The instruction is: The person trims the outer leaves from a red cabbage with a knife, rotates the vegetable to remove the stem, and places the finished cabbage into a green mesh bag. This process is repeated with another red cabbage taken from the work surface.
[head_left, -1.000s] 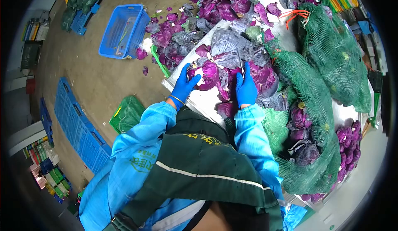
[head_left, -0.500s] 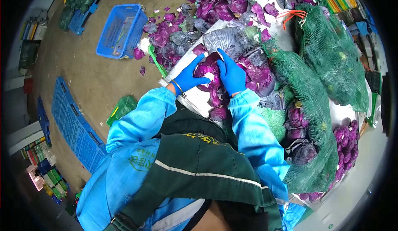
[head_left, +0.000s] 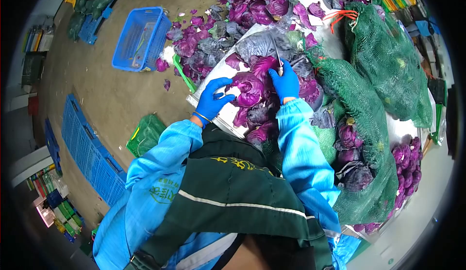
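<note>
One purple cabbage, spread left fingers at its side. One knife, gripped by right fingers beyond cabbage. Hazard: loose left hold, cabbage rolling, blade slipping.

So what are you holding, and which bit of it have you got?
The right hand holds a knife by its handle. The left hand cups one side of a red cabbage, around its pale patch.
</note>
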